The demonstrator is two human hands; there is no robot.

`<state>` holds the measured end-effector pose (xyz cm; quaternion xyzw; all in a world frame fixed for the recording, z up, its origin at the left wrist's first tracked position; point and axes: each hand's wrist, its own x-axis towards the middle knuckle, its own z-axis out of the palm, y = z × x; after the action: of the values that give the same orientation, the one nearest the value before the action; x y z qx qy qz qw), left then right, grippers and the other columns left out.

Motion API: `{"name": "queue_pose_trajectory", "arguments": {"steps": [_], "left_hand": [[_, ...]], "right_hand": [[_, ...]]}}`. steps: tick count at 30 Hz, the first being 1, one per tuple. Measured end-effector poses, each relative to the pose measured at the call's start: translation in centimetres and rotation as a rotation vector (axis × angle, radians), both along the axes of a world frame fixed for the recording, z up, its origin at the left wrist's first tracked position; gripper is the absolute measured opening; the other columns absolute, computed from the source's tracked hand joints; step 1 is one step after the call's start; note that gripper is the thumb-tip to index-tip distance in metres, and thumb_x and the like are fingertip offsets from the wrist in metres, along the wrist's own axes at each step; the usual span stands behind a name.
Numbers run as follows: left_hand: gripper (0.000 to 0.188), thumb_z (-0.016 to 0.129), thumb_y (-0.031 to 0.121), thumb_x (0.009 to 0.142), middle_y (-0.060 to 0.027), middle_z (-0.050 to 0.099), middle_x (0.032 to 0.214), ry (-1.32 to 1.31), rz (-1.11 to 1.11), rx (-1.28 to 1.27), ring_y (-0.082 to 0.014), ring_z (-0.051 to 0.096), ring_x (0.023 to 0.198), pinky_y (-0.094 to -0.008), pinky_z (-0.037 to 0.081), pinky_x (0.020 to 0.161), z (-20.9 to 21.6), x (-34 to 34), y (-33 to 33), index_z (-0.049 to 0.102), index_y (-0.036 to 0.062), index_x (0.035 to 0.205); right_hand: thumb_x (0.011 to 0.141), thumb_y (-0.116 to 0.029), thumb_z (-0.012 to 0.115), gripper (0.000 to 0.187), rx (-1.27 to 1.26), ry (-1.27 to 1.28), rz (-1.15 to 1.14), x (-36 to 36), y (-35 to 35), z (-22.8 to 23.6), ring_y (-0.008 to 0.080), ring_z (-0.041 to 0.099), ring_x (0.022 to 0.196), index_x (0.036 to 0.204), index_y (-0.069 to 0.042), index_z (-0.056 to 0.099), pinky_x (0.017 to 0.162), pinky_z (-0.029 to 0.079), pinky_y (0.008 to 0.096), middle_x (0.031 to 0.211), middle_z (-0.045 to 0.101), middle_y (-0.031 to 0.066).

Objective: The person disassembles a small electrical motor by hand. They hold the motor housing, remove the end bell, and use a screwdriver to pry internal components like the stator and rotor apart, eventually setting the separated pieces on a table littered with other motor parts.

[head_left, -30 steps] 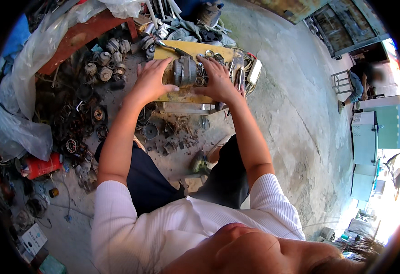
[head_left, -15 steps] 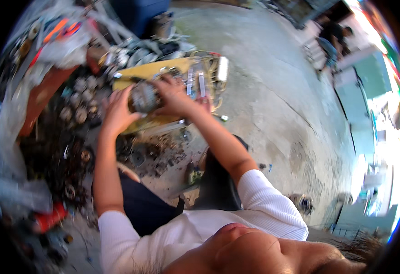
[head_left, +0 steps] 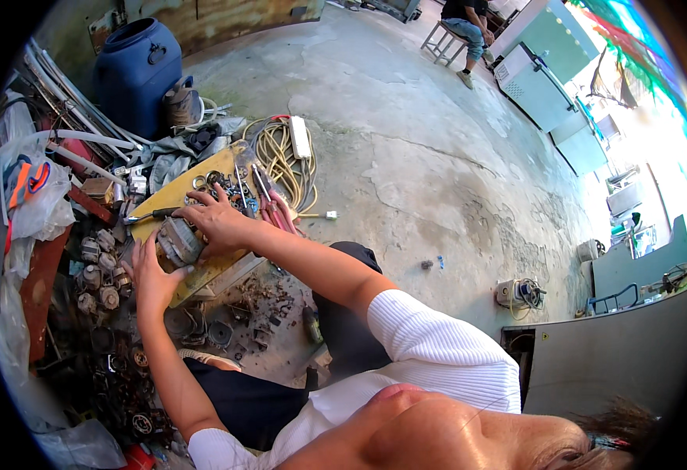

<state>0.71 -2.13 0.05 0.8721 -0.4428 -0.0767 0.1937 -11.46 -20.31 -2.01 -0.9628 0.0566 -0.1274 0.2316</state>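
Note:
A grey metal motor, ribbed and round, sits at the yellow board's left part, between my two hands. My left hand grips its near left side, thumb stretched toward the front. On the far right side, my right hand curves over it with the fingers spread; the palm side is hidden. Just beyond the motor lies a screwdriver with a dark handle. Red-handled pliers and a long thin tool rest on the yellow board, among small metal rings and parts.
A coiled yellow cable with a white power strip lies beyond the board. Several small motors are heaped at left, near a blue barrel. Scrap bits litter the floor before me. A person sits far off.
The view has swung, so the board and hands appear lower and further left. Both hands stay on the motor. The far person, bent over earlier, now appears seated upright on a stool.

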Motion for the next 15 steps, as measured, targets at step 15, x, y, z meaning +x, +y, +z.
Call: {"name": "queue_pose_trajectory", "arguments": {"steps": [15], "left_hand": [[0.085,0.088,0.021,0.057,-0.0134,0.056,0.131,0.066,-0.107,-0.313,-0.0328,0.041,0.13,-0.0526,0.023,0.111,1.9,-0.8,1.1,0.05,0.0092,0.132]], "right_hand": [[0.056,-0.032,0.085,0.096,0.104,-0.129,0.02,-2.3,0.3,2.5,0.033,0.034,0.139,0.14,-0.014,0.043,0.113,0.012,0.0661,0.136,0.051,0.0143]]}}
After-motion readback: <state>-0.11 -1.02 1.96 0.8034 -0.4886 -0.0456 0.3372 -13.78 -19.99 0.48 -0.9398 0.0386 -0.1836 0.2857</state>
